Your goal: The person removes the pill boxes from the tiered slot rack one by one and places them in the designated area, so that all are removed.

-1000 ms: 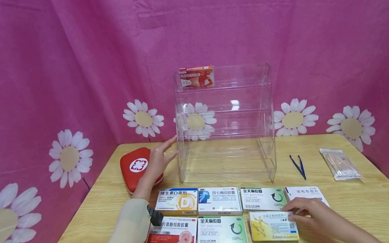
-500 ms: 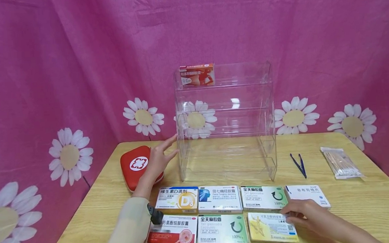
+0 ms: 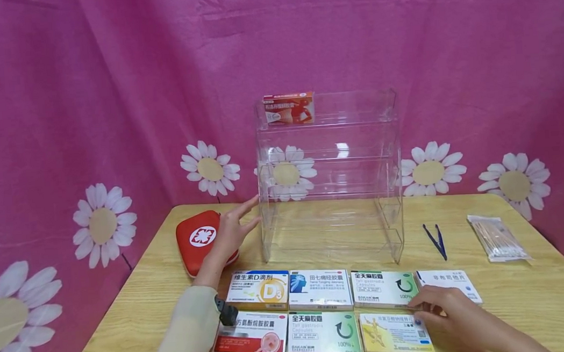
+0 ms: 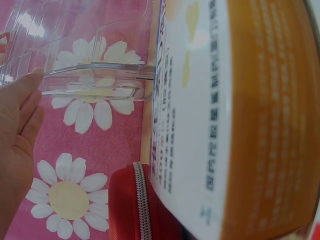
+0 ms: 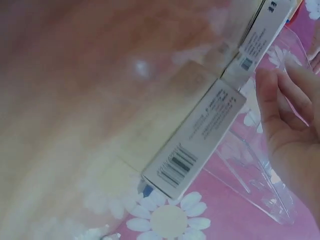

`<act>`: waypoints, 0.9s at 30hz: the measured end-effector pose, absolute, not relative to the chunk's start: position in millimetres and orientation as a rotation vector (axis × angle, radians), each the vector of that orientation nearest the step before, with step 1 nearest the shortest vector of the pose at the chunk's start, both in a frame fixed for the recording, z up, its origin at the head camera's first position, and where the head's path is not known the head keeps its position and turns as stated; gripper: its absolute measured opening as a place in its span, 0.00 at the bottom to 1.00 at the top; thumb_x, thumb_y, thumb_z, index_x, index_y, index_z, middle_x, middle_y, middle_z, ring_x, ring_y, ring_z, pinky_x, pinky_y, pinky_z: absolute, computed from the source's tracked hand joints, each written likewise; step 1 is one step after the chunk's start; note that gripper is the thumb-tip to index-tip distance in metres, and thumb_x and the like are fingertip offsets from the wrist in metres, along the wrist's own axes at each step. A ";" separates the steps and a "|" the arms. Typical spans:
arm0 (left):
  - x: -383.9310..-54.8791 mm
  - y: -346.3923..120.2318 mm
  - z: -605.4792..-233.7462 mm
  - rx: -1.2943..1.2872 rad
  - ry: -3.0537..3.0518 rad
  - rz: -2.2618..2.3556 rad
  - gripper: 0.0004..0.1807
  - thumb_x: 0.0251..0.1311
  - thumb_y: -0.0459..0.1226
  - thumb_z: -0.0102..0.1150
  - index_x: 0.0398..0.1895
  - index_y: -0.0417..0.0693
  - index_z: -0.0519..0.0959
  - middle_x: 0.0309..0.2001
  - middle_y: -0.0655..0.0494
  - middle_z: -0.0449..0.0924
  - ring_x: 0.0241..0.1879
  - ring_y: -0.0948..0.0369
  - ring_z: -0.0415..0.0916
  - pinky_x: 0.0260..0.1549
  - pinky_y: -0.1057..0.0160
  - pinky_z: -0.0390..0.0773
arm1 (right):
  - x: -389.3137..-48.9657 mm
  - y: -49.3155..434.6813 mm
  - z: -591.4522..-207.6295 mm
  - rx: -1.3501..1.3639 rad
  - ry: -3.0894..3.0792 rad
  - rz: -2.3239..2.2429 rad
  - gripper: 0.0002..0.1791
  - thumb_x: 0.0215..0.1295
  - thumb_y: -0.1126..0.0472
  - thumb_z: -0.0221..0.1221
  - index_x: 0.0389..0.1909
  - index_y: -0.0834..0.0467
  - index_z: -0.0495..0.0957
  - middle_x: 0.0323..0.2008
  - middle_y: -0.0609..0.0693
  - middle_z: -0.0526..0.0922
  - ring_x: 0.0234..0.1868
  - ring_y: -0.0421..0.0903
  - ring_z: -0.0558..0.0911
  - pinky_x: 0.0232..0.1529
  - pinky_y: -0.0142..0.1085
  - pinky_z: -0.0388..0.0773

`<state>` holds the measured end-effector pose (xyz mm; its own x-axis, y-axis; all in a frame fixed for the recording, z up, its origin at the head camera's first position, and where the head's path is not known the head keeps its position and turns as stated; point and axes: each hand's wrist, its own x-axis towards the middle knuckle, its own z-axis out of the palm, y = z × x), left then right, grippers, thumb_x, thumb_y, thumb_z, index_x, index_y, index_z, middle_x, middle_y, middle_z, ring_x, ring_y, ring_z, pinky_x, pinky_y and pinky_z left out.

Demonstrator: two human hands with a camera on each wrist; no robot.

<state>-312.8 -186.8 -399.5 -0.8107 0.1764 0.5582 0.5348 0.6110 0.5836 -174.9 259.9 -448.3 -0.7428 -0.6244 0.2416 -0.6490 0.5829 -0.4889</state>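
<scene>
My left hand (image 3: 229, 230) reaches past the red pouch with its fingers stretched out, fingertips at the left side of a clear tiered display rack (image 3: 331, 237). At the front right, the thumb and forefinger of my right hand (image 3: 447, 312) are bent at the upper right corner of a yellow-and-white medicine box (image 3: 388, 335); whether they pinch it I cannot tell. That box lies flat in the near row. In the right wrist view the bent fingers of this hand (image 5: 295, 125) show beside a white box end with a barcode (image 5: 195, 140). A red medicine box (image 3: 289, 110) stands on the top tier.
More medicine boxes lie flat in two rows, among them a vitamin D box (image 3: 259, 290), a blue-and-white box (image 3: 320, 289) and a green-and-white box (image 3: 323, 335). A red zip pouch (image 3: 194, 251) sits at left; blue tweezers (image 3: 434, 242) and bagged cotton swabs (image 3: 498, 238) at right.
The yellow-and-white box has shifted slightly toward the near edge and left, while my right hand stays at its corner. My left hand holds its place at the rack.
</scene>
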 end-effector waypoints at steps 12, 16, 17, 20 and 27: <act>-314.1 -186.7 -396.8 -0.570 -2.388 -1.063 0.30 0.56 0.31 0.68 0.65 0.45 0.74 0.59 0.45 0.80 0.55 0.45 0.81 0.53 0.52 0.82 | -217.2 241.8 -413.6 1.012 -2.480 0.610 0.15 0.52 0.67 0.70 0.41 0.55 0.83 0.37 0.47 0.85 0.35 0.35 0.81 0.32 0.32 0.84; -315.6 -187.5 -395.9 -0.579 -2.396 -1.057 0.30 0.57 0.31 0.67 0.65 0.46 0.74 0.59 0.45 0.80 0.55 0.46 0.81 0.53 0.52 0.82 | -243.8 225.1 -391.3 0.977 -2.394 0.581 0.17 0.51 0.69 0.70 0.44 0.57 0.83 0.41 0.50 0.87 0.37 0.45 0.84 0.36 0.38 0.86; -315.9 -187.9 -395.8 -0.585 -2.395 -1.059 0.30 0.57 0.31 0.67 0.65 0.45 0.74 0.59 0.44 0.80 0.56 0.46 0.81 0.53 0.52 0.82 | -250.7 220.0 -384.9 0.967 -2.372 0.584 0.18 0.51 0.69 0.70 0.44 0.58 0.82 0.41 0.52 0.87 0.38 0.47 0.84 0.36 0.40 0.86; -315.9 -188.8 -395.9 -0.590 -2.397 -1.063 0.30 0.57 0.31 0.67 0.65 0.45 0.73 0.60 0.45 0.80 0.56 0.46 0.80 0.53 0.52 0.82 | -272.4 204.2 -366.4 0.950 -2.281 0.589 0.19 0.49 0.69 0.71 0.45 0.61 0.82 0.42 0.55 0.86 0.37 0.50 0.85 0.36 0.43 0.86; -315.2 -189.2 -399.5 -0.597 -2.394 -1.070 0.30 0.56 0.31 0.68 0.65 0.46 0.74 0.60 0.45 0.80 0.56 0.47 0.81 0.53 0.53 0.82 | -317.5 169.8 -323.1 0.895 -2.118 0.660 0.21 0.50 0.70 0.71 0.48 0.67 0.80 0.42 0.60 0.84 0.42 0.56 0.84 0.40 0.48 0.84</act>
<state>-315.2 -189.2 -399.5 -0.8061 0.2013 0.5565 0.5488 0.6060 0.5758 -317.5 169.8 -323.1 -0.4895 -0.3855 0.7822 -0.7617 0.6257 -0.1683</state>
